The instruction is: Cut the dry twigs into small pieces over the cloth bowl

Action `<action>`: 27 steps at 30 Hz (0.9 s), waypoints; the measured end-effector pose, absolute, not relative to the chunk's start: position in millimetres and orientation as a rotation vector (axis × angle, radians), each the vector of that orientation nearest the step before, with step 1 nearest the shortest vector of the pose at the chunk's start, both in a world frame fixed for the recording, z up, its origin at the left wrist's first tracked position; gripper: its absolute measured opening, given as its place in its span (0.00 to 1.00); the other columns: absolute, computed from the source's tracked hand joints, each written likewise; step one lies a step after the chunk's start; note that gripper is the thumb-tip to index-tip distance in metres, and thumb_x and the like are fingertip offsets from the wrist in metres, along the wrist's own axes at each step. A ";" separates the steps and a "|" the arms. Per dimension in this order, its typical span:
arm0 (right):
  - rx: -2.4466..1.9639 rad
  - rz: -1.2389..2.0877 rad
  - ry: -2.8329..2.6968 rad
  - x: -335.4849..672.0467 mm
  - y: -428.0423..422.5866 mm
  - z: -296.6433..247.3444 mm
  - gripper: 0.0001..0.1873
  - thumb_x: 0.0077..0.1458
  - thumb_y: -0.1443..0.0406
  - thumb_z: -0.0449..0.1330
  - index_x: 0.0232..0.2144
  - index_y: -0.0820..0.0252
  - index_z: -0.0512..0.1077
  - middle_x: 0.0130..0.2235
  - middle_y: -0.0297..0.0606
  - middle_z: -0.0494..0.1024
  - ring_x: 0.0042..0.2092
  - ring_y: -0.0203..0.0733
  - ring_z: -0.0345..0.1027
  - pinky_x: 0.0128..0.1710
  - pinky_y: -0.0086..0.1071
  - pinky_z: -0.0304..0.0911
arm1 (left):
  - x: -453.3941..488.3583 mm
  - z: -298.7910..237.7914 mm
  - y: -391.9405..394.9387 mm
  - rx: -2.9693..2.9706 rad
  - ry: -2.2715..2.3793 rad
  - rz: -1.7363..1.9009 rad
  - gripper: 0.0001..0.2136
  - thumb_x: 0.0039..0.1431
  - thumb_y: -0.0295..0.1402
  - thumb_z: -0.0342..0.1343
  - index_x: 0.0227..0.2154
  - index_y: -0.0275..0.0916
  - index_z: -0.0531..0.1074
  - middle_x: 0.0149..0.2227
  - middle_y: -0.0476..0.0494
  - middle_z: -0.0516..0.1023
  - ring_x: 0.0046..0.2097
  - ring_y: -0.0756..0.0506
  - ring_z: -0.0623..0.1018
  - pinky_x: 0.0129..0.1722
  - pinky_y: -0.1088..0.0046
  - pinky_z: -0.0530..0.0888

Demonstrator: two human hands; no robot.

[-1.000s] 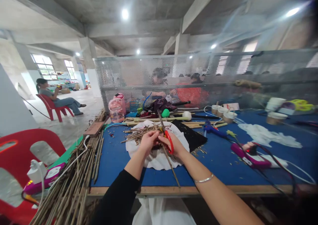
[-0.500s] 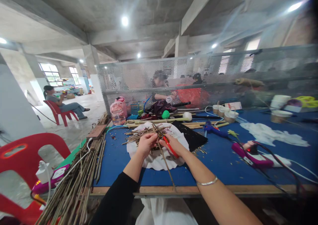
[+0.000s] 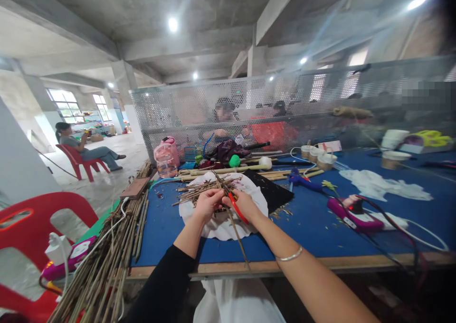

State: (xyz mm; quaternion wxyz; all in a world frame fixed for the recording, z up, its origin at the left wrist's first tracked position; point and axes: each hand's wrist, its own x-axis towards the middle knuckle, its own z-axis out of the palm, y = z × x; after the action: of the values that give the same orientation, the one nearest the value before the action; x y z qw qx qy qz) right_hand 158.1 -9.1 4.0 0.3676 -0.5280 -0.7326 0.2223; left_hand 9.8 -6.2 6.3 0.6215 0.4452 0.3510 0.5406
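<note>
Over a round white cloth (image 3: 257, 209) my two hands meet at the fingertips. My left hand (image 3: 208, 205) is closed in a pinch on a long thin twig (image 3: 238, 235), which slants down toward the table's front edge. Red-handled shears (image 3: 238, 209) sit in my right hand (image 3: 246, 206), fingers wrapped round the handles; their blades point away, partly lost among the sticks. Short cut twigs (image 3: 194, 190) lie heaped on the cloth beyond my left hand. My fingers hide the exact spot where twig and blades come together.
Long sticks (image 3: 107, 247) are stacked at the table's left edge. A black cloth (image 3: 270, 190), a blue glue gun (image 3: 304, 181), a purple power strip (image 3: 352, 216) and cables lie right. Poles, a pink bottle (image 3: 166, 161) and paper cups (image 3: 326, 161) stand behind, before a perforated metal screen (image 3: 185, 109).
My right hand has moved slightly closer to my left, bringing the shears inward. The whole view has shifted a little. The twig stays held between my hands.
</note>
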 end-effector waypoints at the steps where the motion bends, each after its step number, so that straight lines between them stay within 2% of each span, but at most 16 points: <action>1: -1.355 0.572 -1.877 157.8 -8.8 3.6 0.17 0.48 0.52 0.57 0.29 0.61 0.69 0.28 0.38 0.73 0.29 0.40 0.65 0.27 0.30 0.56 | 9.1 6.6 -6.0 1.017 0.810 1.247 0.18 0.34 0.41 0.67 0.26 0.33 0.75 0.20 0.50 0.71 0.19 0.57 0.67 0.19 0.81 0.63; 4: -1.388 0.553 -1.890 157.6 -7.5 1.5 0.17 0.48 0.52 0.58 0.29 0.60 0.69 0.28 0.38 0.73 0.30 0.40 0.66 0.28 0.30 0.56 | 7.0 6.9 -5.0 1.004 0.794 1.271 0.18 0.34 0.41 0.67 0.26 0.33 0.74 0.20 0.51 0.71 0.19 0.57 0.66 0.18 0.82 0.62; 9: -1.320 0.633 -1.951 158.9 -5.8 -3.6 0.17 0.49 0.53 0.57 0.36 0.59 0.65 0.33 0.38 0.74 0.32 0.40 0.67 0.30 0.29 0.57 | 6.3 5.4 -3.9 1.020 0.782 1.256 0.18 0.35 0.41 0.67 0.27 0.33 0.74 0.20 0.51 0.71 0.19 0.57 0.66 0.19 0.82 0.62; 20: -1.414 0.544 -1.944 155.2 -10.6 -0.2 0.17 0.50 0.51 0.55 0.30 0.58 0.63 0.29 0.37 0.72 0.29 0.38 0.64 0.28 0.28 0.54 | 7.7 4.9 -2.5 1.012 0.794 1.253 0.18 0.34 0.40 0.67 0.26 0.33 0.74 0.20 0.50 0.71 0.19 0.57 0.66 0.18 0.81 0.61; 27: -1.420 0.564 -1.948 153.9 -9.0 -4.0 0.19 0.51 0.50 0.55 0.33 0.59 0.62 0.31 0.38 0.73 0.31 0.39 0.65 0.28 0.28 0.55 | 9.3 5.2 -3.6 1.011 0.771 1.228 0.18 0.33 0.41 0.68 0.25 0.32 0.73 0.19 0.51 0.70 0.19 0.57 0.66 0.19 0.81 0.61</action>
State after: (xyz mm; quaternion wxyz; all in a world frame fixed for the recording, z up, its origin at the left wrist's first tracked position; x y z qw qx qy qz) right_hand 153.9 -9.0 -4.0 0.3268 -0.5419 -0.7438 0.2151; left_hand 9.3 -3.6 5.2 0.6342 0.4424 0.3373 0.5369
